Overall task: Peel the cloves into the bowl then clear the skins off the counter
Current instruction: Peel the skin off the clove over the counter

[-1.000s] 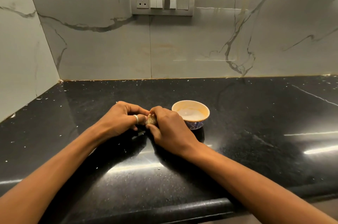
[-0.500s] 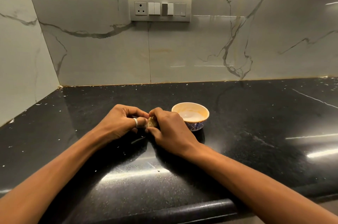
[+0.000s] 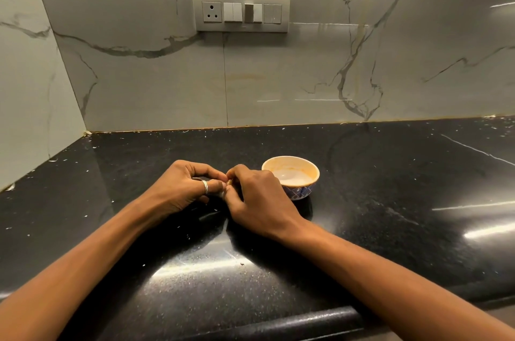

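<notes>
Both hands meet over the black counter (image 3: 390, 201) just left of a small bowl (image 3: 302, 191) with a pale inside and a blue patterned outside. My left hand (image 3: 184, 187), with a ring on one finger, and my right hand (image 3: 256, 195) pinch a small garlic clove (image 3: 228, 182) between their fingertips. Only a sliver of the clove shows; the rest is hidden by the fingers. The bowl's inside looks bare where it shows. A tiny dark scrap (image 3: 242, 264) lies on the counter near the front, between my forearms.
A marble-look wall stands behind the counter and on the left, forming a corner (image 3: 87, 131). A socket and switch plate (image 3: 241, 11) is mounted on the back wall. Small pale specks are scattered over the counter. The rounded front edge (image 3: 278, 321) runs below my arms.
The hands have closed more tightly around the clove, so less of it shows. The camera has tilted up slightly. The bowl has not moved.
</notes>
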Demonstrator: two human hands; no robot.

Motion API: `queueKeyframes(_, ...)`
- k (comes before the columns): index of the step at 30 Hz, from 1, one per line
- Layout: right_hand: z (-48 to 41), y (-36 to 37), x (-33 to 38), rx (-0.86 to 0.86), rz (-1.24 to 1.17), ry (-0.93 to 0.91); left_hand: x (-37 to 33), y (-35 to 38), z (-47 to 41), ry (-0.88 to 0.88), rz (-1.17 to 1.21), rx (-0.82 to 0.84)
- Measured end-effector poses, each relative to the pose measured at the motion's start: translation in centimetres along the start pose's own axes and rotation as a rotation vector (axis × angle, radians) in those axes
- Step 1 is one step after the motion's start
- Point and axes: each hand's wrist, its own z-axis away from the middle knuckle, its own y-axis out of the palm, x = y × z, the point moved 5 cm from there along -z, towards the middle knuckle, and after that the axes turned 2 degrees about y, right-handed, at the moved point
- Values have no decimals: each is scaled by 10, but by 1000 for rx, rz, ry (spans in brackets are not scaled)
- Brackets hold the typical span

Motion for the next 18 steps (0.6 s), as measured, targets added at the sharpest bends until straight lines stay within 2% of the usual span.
queueKeyframes(10, -6, 1, 7, -57, 88, 41, 2, 1, 0, -19, 64, -15)
queueKeyframes(18, -5, -2, 4, -67, -4, 96, 4, 0, -1, -18, 58, -25)
